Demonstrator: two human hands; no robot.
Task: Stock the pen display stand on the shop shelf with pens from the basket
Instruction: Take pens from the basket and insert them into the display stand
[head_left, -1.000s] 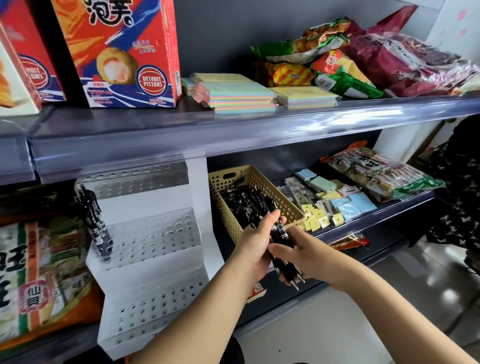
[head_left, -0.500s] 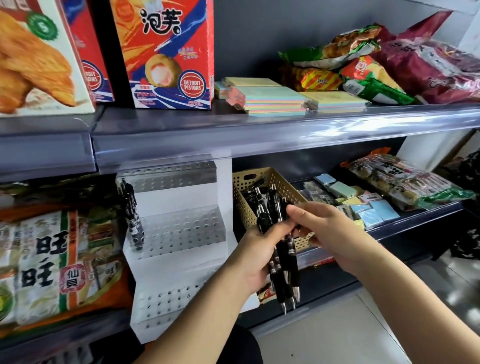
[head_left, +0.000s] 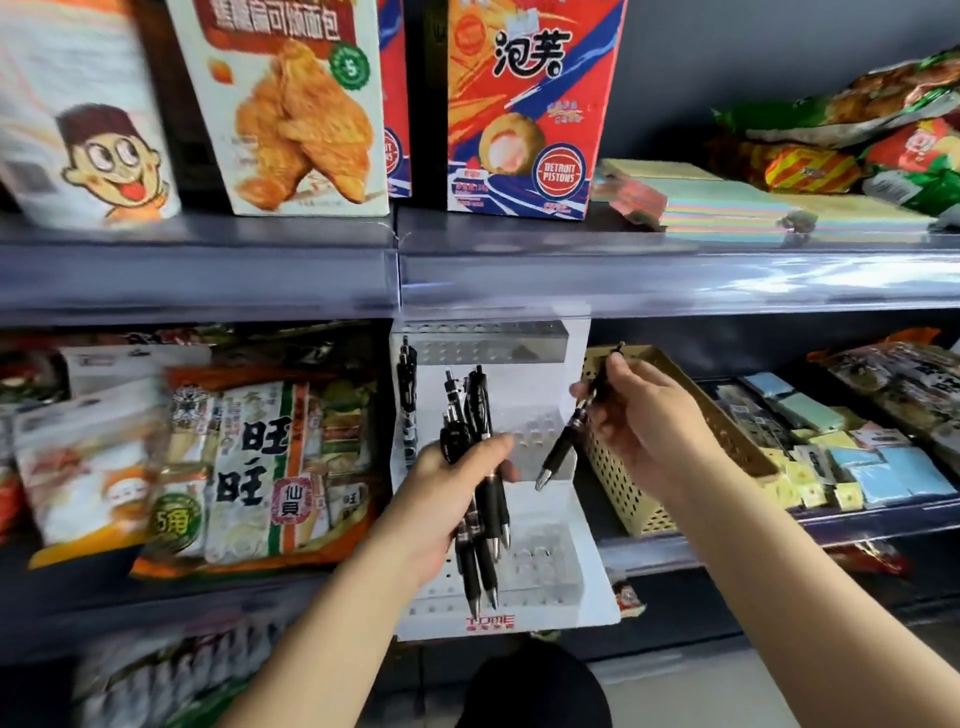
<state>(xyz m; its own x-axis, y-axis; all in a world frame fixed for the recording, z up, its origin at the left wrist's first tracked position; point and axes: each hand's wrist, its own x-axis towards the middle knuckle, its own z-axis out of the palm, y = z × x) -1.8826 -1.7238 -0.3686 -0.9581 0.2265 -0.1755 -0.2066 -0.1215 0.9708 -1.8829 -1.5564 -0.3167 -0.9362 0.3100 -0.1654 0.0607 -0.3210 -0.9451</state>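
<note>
Two hands are at work: the left hand (head_left: 441, 499) grips a bunch of black pens (head_left: 470, 415), tips down, before the white pen stand (head_left: 540, 374) on the lower shelf (head_left: 883, 519). The right hand (head_left: 644, 421) pinches a single pen (head_left: 563, 441), slanted over the stand's middle step. The yellow basket (head_left: 623, 493) sits just right of the stand.
</note>
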